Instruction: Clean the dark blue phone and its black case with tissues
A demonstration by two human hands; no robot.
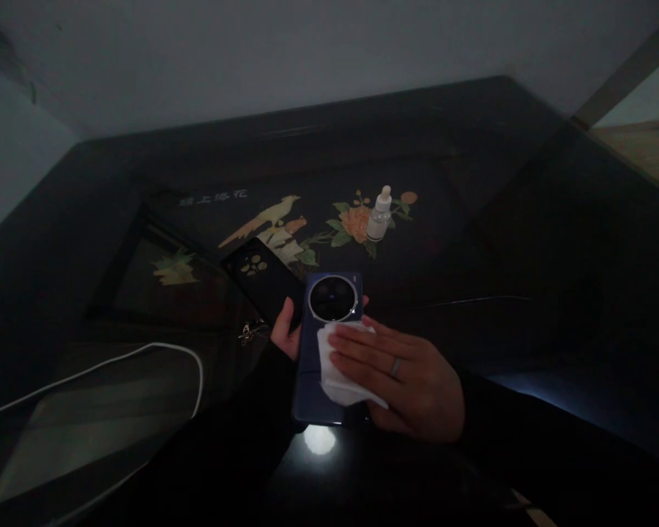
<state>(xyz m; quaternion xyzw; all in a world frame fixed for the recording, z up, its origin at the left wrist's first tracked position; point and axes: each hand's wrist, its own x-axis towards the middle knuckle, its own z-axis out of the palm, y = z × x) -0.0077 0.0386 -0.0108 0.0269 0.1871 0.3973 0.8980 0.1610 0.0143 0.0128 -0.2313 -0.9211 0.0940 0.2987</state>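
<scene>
1. We have the right hand [406,377] flat, fingers stretched out and pressing a folded white wipe [340,369] against the back of a blue phone [321,344], just below its round camera ring [332,298].
2. The left hand [286,331] is curled around the phone's left edge from beneath, gripping it and holding it tilted up above the dark worktop [499,241].
3. By our reading, we are mid-wipe on the phone's back; the next stroke calls for even pressure with the wipe kept flat, while the left hand braces the phone so it cannot slip.
4. Just beyond the left hand, a black phone case [263,278] lies on the worktop, camera cut-outs up, empty.
5. Further back, a small dropper bottle [380,216] stands upright with its white cap on; whether any liquid is inside we cannot tell in this dim light.
6. Off to the left, a white cable [159,350] loops across the worktop.
</scene>
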